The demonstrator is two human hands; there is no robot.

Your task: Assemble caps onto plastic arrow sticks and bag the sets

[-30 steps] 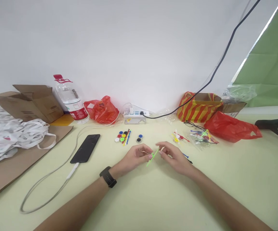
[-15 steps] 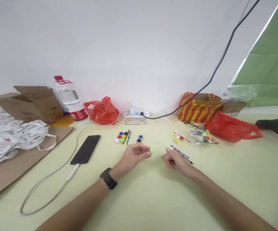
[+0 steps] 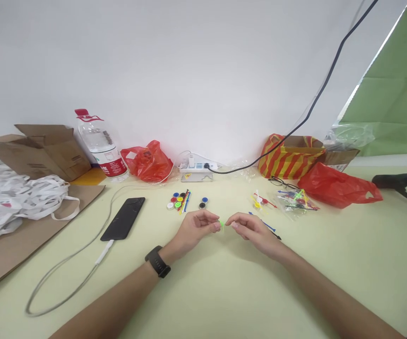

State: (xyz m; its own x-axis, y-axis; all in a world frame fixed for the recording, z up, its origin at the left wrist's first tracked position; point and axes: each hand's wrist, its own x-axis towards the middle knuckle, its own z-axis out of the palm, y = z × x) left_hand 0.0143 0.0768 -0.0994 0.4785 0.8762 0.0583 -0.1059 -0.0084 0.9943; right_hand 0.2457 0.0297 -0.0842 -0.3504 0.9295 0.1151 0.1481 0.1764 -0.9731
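Observation:
My left hand (image 3: pixel 196 229), with a black watch on its wrist, pinches a small green plastic piece (image 3: pixel 221 224) at its fingertips. My right hand (image 3: pixel 252 230) is curled just to the right of it, fingertips almost meeting the green piece; whether it holds anything I cannot make out. Blue and black thin sticks (image 3: pixel 271 227) lie on the table behind the right hand. A cluster of coloured round caps and sticks (image 3: pixel 179 201) lies beyond the left hand, with two more caps (image 3: pixel 203 202) beside it.
A black phone (image 3: pixel 123 218) on a white cable lies left. Yellow and red small parts (image 3: pixel 260 201) and a clear bag of sticks (image 3: pixel 297 200) sit right, near glasses, red bags (image 3: pixel 337 188) and a striped bag. Cardboard, white straps, a bottle and a power strip (image 3: pixel 198 166) line the back.
One second ago both hands held a long green stick between them. Half a second ago the hands parted, the left keeping a small green piece. Now the right hand has come back to it.

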